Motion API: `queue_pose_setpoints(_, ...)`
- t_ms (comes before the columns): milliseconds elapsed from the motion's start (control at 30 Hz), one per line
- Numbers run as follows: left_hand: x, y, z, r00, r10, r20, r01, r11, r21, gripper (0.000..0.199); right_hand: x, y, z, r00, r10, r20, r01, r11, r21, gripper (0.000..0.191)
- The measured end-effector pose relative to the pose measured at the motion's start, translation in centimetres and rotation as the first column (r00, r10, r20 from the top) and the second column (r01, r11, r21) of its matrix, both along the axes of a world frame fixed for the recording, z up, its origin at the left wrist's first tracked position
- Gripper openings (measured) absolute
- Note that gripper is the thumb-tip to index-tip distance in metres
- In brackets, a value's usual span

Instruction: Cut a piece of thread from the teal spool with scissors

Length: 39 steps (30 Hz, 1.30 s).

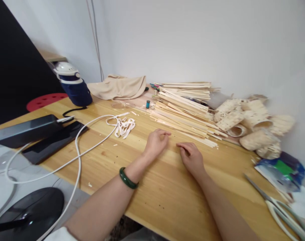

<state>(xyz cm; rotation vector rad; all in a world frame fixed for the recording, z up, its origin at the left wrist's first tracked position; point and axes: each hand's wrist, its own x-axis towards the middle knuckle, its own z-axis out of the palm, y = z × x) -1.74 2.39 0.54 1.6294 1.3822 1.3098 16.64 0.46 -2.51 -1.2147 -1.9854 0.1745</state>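
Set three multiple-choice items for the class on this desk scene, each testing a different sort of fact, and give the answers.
1. What do the left hand and right hand hold?
A. A mug
B. Nothing visible
C. A sponge

2. Where do the scissors lie?
A. On the wooden tabletop, right of the hands
B. On the pale cloth
C. On the floor

3. What colour is the bangle on the left wrist?
A. Red
B. Green
C. White

Answers:
1. B, the curled fingers show nothing between them.
2. A, the blades lie at the table's right end.
3. B, the band shows deep green.
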Motion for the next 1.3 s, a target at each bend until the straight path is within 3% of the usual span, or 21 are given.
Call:
queue_pose_setpoints(167,0.7,-1.2,0.8,0.998,-0.025,0.052,0.029,0.997,-0.073,0.029,0.4,0.4,-0.3,0.999,0.016,-0.041,-0.017,1.0,-0.021,0.023)
queue_pose_setpoints(333,0.9,-0.5,3.0,0.995,-0.088,0.039,0.091,0.992,-0.085,0.024,0.5,0.5,-0.6,0.996,0.017,-0.086,-0.021,0.999,-0.042,0.023)
queue_pose_setpoints(433,-0.1,2.4,4.2,1.0,-0.008,-0.009,0.008,0.997,-0.075,0.022,0.4,0.6,-0.7,0.994,0.003,-0.106,-0.01,0.998,-0.063,0.024)
queue_pose_setpoints(533,-2.0,6.7,4.5,0.971,0.236,-0.048,-0.238,0.971,-0.031,0.031,0.4,0.6,-0.7,0.993,-0.01,-0.114,0.001,0.997,-0.078,0.024)
queue_pose_setpoints(633,-4.0,10.5,3.8,0.909,0.408,-0.086,-0.41,0.912,-0.018,0.033,0.3,0.7,-0.6,0.994,-0.011,-0.113,0.001,0.997,-0.081,0.025)
queue_pose_setpoints(767,-5.5,13.9,2.0,0.861,0.495,-0.117,-0.501,0.865,-0.029,0.034,0.2,0.8,-0.6,0.994,-0.012,-0.111,0.004,0.997,-0.074,0.025)
queue_pose_setpoints(933,-6.1,16.8,-0.2,0.868,0.488,-0.087,-0.495,0.865,-0.081,0.034,0.1,0.9,-0.8,0.989,-0.025,-0.147,0.014,0.997,-0.078,0.023)
queue_pose_setpoints(1033,-6.3,17.8,-0.6,0.886,0.462,-0.019,-0.461,0.879,-0.121,0.031,0.1,1.0,-0.9,0.986,-0.017,-0.167,0.003,0.997,-0.082,0.024)
queue_pose_setpoints(1200,-5.5,17.3,1.5,0.877,0.437,0.2,-0.408,0.897,-0.173,0.033,0.0,1.0,-0.7,0.976,-0.013,-0.22,-0.012,0.994,-0.11,0.024)
queue_pose_setpoints(1300,-3.1,15.4,3.2,0.881,0.321,0.346,-0.25,0.939,-0.234,0.033,-0.1,1.0,-0.4,0.963,-0.013,-0.27,-0.026,0.99,-0.14,0.024)
